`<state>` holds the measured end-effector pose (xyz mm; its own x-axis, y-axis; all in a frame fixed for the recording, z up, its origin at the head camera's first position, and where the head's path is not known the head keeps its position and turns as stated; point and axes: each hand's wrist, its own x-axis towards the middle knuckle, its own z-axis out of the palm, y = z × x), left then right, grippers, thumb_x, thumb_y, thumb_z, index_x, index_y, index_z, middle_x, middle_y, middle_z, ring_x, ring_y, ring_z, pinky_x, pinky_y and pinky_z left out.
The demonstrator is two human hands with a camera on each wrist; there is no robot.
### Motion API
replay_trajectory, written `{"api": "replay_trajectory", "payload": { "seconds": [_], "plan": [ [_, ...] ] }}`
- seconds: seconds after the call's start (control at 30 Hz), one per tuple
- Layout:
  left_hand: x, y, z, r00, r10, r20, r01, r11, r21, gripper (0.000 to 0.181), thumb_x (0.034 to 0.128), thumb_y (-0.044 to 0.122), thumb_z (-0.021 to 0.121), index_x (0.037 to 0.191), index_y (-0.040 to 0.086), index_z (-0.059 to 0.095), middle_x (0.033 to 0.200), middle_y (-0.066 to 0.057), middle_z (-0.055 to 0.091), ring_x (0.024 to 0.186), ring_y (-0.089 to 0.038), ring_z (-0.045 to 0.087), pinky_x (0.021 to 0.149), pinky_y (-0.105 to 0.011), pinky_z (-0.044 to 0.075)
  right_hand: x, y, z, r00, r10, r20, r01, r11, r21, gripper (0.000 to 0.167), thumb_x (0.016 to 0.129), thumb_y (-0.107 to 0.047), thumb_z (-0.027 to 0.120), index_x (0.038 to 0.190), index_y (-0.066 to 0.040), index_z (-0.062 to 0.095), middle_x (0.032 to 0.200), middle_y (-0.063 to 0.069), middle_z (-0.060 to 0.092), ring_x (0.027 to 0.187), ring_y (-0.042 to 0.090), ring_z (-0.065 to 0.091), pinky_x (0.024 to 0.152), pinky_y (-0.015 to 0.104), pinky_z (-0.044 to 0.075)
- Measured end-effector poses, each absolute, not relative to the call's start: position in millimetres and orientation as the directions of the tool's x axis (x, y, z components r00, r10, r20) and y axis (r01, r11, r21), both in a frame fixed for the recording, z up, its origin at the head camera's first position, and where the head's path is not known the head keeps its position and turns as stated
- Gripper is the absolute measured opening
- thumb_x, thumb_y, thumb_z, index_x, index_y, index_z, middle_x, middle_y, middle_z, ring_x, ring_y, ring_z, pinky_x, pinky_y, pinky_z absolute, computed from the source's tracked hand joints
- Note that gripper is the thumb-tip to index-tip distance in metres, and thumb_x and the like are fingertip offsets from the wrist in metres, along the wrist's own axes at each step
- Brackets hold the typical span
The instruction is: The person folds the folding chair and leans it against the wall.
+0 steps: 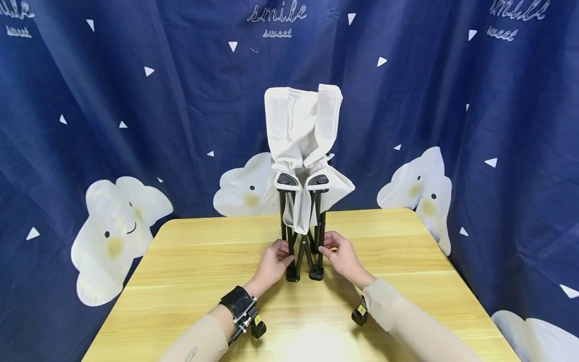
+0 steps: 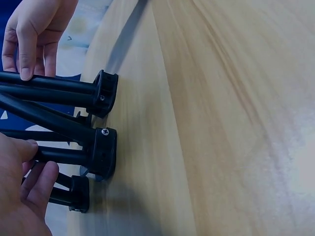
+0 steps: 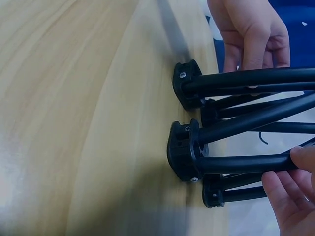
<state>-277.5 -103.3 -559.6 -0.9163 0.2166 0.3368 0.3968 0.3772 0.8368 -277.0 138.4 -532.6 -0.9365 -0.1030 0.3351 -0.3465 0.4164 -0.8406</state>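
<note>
A small folding chair [image 1: 302,115] with white fabric and a black tube frame stands upright on the table, its legs drawn close together. My left hand [image 1: 273,259] pinches the lower left leg [image 2: 64,155] between thumb and fingers. On the opposite side, my right hand [image 1: 341,255] pinches the lower right leg [image 3: 246,162] in the same way. Black plastic feet [image 3: 184,152] with screws rest on the wood. White fabric bunches over the top of the frame and hangs down between the front legs. Crossed tubes [image 1: 304,254] show between the hands.
The light wooden table [image 1: 203,281] has rounded far corners. Behind it hangs a dark blue curtain [image 1: 190,90] with white clouds and triangles, close to the table's far edge. Camera mounts [image 1: 239,304] are strapped at both wrists.
</note>
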Motion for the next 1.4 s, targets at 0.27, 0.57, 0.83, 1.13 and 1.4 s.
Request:
{"api": "replay_trajectory", "payload": {
  "seconds": [0.27,0.57,0.83,1.13,1.4],
  "plan": [
    [-287.1,-102.9,-558.4,-0.923,0.201,0.328,0.382,0.390,0.838,0.023,0.0944,-0.008,0.075,0.115,-0.006,0.065,0.103,-0.018,0.072,0.091,-0.025,0.075,0.080,-0.026,0.065,-286.1,136.6,-532.1,-0.936,-0.094,0.340,-0.346,0.433,-0.832,0.024,0.092,0.006,0.078,0.115,0.005,0.071,0.099,0.016,0.076,0.091,0.028,0.075,0.088,0.040,0.066],
    [-297.1,-102.0,-558.3,-0.929,0.187,0.321,0.371,0.425,0.826,0.024,0.0960,-0.007,0.074,0.118,-0.006,0.066,0.106,-0.020,0.072,0.093,-0.028,0.076,0.081,-0.029,0.065,-297.9,133.7,-532.5,-0.931,-0.076,0.357,-0.350,0.463,-0.814,0.023,0.092,0.005,0.079,0.114,0.003,0.072,0.097,0.015,0.076,0.088,0.027,0.075,0.085,0.035,0.064],
    [-302.7,-101.4,-554.2,-0.932,0.169,0.319,0.361,0.436,0.824,0.024,0.0958,-0.007,0.074,0.118,-0.007,0.065,0.106,-0.020,0.072,0.095,-0.031,0.075,0.082,-0.034,0.066,-305.4,130.4,-530.1,-0.929,-0.070,0.364,-0.352,0.475,-0.806,0.022,0.092,0.005,0.080,0.112,0.003,0.071,0.095,0.015,0.076,0.085,0.025,0.075,0.080,0.031,0.062],
    [-312.9,-103.3,-555.4,-0.943,0.155,0.296,0.334,0.447,0.830,0.022,0.0981,-0.005,0.073,0.118,-0.003,0.066,0.107,-0.016,0.070,0.097,-0.029,0.074,0.083,-0.034,0.065,-315.3,127.2,-530.7,-0.933,-0.065,0.353,-0.339,0.484,-0.807,0.022,0.092,0.005,0.079,0.112,0.003,0.070,0.095,0.015,0.077,0.086,0.025,0.074,0.082,0.032,0.061],
    [-318.7,-100.3,-550.9,-0.947,0.139,0.291,0.322,0.459,0.828,0.022,0.0978,-0.005,0.074,0.118,-0.004,0.066,0.107,-0.017,0.072,0.097,-0.029,0.074,0.085,-0.037,0.065,-325.7,127.2,-530.7,-0.933,-0.062,0.355,-0.337,0.500,-0.798,0.021,0.092,0.005,0.079,0.111,0.002,0.070,0.094,0.015,0.077,0.083,0.023,0.073,0.077,0.029,0.059]
  ]
}}
